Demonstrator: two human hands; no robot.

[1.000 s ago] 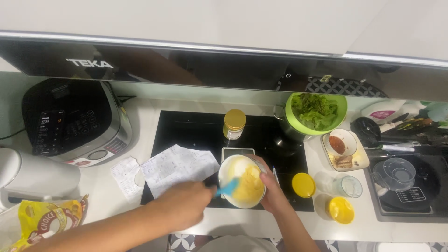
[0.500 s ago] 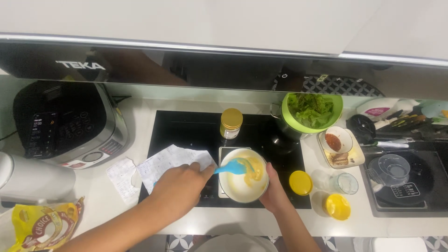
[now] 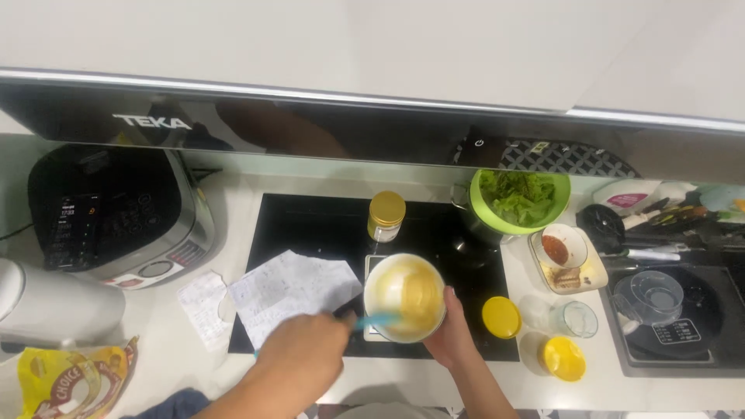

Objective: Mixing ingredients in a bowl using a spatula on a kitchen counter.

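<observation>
Around your work you have a crowded counter: a jar with a gold lid (image 3: pixel 386 216) stands on the black cooktop (image 3: pixel 310 225) just behind the white bowl (image 3: pixel 404 298), a crumpled sheet of paper (image 3: pixel 291 289) lies half on the cooktop to the bowl's left with a smaller slip (image 3: pixel 203 304) beside it on the counter, and a yellow lid (image 3: pixel 501 316) sits just right of the bowl. Further right are a small clear glass (image 3: pixel 577 319), a second yellow lid (image 3: pixel 563 358), a square dish holding a little bowl of red powder (image 3: pixel 564 250), and a green bowl of leafy greens (image 3: pixel 521 201) at the back. A black multicooker (image 3: pixel 116 215) fills the left of the counter, with a yellow printed bag (image 3: pixel 66 380) at the lower left corner and a clear measuring cup (image 3: pixel 656 296) on a dark scale at the far right. Your left hand (image 3: pixel 304 351) comes in from below, fingers clenched round the handle of a blue spatula (image 3: pixel 372 321) whose blade reaches into the bowl. Your right hand (image 3: pixel 452 339) cups the bowl's near right side, grasping it and tilting it toward you. The bowl rests on a small white platform at the cooktop's front edge and is smeared inside with yellow batter (image 3: pixel 415 293). The jar carries a pale label below its lid; the bag is bright yellow with red lettering.
</observation>
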